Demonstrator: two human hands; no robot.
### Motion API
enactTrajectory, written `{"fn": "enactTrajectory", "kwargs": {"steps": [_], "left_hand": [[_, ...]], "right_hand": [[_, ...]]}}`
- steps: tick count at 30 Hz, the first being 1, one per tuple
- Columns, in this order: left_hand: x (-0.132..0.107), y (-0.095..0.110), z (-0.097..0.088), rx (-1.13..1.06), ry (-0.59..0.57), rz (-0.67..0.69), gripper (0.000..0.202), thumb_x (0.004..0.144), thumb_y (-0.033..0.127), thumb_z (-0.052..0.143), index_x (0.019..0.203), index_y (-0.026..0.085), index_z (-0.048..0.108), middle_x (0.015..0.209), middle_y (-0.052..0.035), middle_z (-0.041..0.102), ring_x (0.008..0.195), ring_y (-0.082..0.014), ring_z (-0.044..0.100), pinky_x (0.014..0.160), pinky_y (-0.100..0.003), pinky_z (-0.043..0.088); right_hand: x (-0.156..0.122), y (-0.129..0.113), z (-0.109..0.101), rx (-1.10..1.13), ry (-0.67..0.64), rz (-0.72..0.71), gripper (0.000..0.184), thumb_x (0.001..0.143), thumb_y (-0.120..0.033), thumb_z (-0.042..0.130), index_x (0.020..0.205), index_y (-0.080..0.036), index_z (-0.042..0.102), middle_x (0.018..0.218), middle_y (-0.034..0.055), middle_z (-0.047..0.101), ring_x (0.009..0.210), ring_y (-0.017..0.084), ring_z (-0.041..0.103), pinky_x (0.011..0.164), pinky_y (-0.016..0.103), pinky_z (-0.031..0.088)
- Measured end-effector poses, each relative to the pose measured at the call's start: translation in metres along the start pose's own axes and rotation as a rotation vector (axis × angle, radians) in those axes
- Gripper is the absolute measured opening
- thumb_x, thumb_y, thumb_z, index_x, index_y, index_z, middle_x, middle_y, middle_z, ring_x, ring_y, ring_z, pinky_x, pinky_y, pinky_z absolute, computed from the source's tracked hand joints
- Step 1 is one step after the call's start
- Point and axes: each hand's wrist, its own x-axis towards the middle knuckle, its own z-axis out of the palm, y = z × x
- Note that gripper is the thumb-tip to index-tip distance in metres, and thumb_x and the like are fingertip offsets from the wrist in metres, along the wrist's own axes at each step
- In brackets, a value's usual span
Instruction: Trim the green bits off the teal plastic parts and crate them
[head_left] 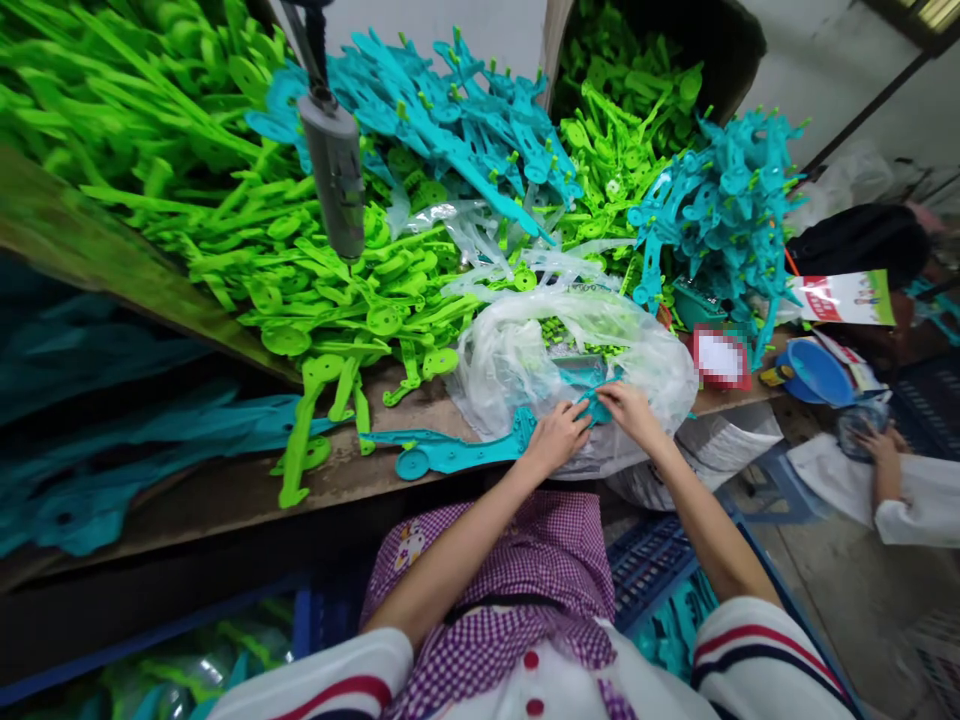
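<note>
A long turquoise plastic part [457, 455] lies at the front edge of the bench, its wide end reaching right under my hands. My left hand [559, 437] is closed on that right end, fingers pressed over it. Beside it, my right hand [631, 412] is closed in a pinch at the tip of the same part; any small piece between the fingers is hidden. Just behind both hands, an open clear plastic bag [487, 365] holds many small green pieces [559, 330].
Bright green plastic parts [382, 320] are heaped at left, with turquoise parts [465, 130] behind and another turquoise stack [735, 200] at right. A grey electric screwdriver [334, 180] hangs above the heap. A blue bowl [817, 372] and another person's hand [885, 440] are at right.
</note>
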Motion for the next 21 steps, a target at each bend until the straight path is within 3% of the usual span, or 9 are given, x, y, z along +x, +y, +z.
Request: {"fn": "enactTrajectory", "kwargs": {"steps": [3,5,9,11,14,17,19,21], "left_hand": [[-0.006,0.005,-0.011,0.002,0.016,0.043,0.024,0.094,0.028,0.058,0.114,0.022,0.07,0.14,-0.0077,0.058,0.115,-0.0266,0.055,0.088,-0.039,0.055],[-0.013,0.011,-0.024,-0.006,0.039,0.086,0.023,0.095,0.025,0.056,0.113,0.02,0.07,0.14,-0.0086,0.058,0.116,-0.0262,0.055,0.091,-0.04,0.055],[-0.023,0.034,-0.064,-0.014,0.059,0.184,0.022,0.096,0.021,0.054,0.112,0.018,0.068,0.134,-0.0104,0.062,0.121,-0.0254,0.055,0.098,-0.042,0.053],[-0.022,0.052,-0.088,0.012,0.054,0.241,0.021,0.096,0.021,0.055,0.113,0.018,0.068,0.131,-0.0098,0.064,0.124,-0.0258,0.055,0.1,-0.042,0.053],[-0.017,0.085,-0.122,0.09,0.101,0.352,0.024,0.097,0.025,0.054,0.117,0.019,0.066,0.143,-0.0095,0.056,0.134,-0.0258,0.049,0.106,-0.042,0.049],[-0.015,0.114,-0.144,0.105,0.242,0.552,0.032,0.099,0.034,0.052,0.128,0.026,0.062,0.157,-0.0031,0.041,0.146,-0.0221,0.034,0.117,-0.041,0.038],[-0.019,0.122,-0.145,0.045,0.361,0.696,0.034,0.097,0.037,0.055,0.13,0.031,0.061,0.155,0.0014,0.043,0.147,-0.0192,0.032,0.121,-0.04,0.032],[-0.029,0.115,-0.137,-0.028,0.407,0.735,0.034,0.094,0.034,0.06,0.128,0.03,0.062,0.148,0.0012,0.053,0.143,-0.0182,0.038,0.121,-0.038,0.031]], "right_hand": [[-0.012,-0.005,-0.016,0.064,0.118,0.014,0.05,0.096,-0.038,0.057,0.142,-0.022,0.051,0.137,0.0125,0.056,0.123,0.024,0.056,0.101,0.04,0.049],[-0.016,-0.011,-0.027,0.018,0.119,-0.015,0.049,0.097,-0.042,0.053,0.142,-0.023,0.05,0.143,0.0126,0.051,0.132,0.026,0.048,0.109,0.045,0.042],[-0.023,-0.027,-0.045,-0.073,-0.009,-0.06,0.035,0.102,-0.043,0.041,0.114,-0.022,0.066,0.108,0.0108,0.067,0.107,0.026,0.058,0.097,0.045,0.046],[-0.036,-0.033,-0.051,-0.111,0.04,-0.027,0.037,0.103,-0.042,0.035,0.1,-0.023,0.066,0.092,0.0095,0.066,0.092,0.026,0.059,0.088,0.044,0.047],[-0.068,-0.028,-0.052,-0.161,0.298,0.093,0.043,0.101,-0.04,0.027,0.082,-0.026,0.062,0.079,0.0095,0.062,0.081,0.027,0.058,0.079,0.045,0.047],[-0.099,-0.01,-0.052,-0.165,0.655,0.309,0.043,0.098,-0.045,0.026,0.071,-0.031,0.057,0.073,0.0101,0.06,0.075,0.03,0.06,0.073,0.048,0.047],[-0.109,0.006,-0.059,-0.114,0.9,0.507,0.04,0.094,-0.051,0.029,0.069,-0.033,0.055,0.071,0.0063,0.059,0.073,0.032,0.062,0.067,0.048,0.048],[-0.106,0.023,-0.076,-0.039,1.088,0.658,0.04,0.092,-0.056,0.029,0.07,-0.032,0.052,0.068,0.0014,0.055,0.069,0.032,0.062,0.061,0.048,0.049]]}}
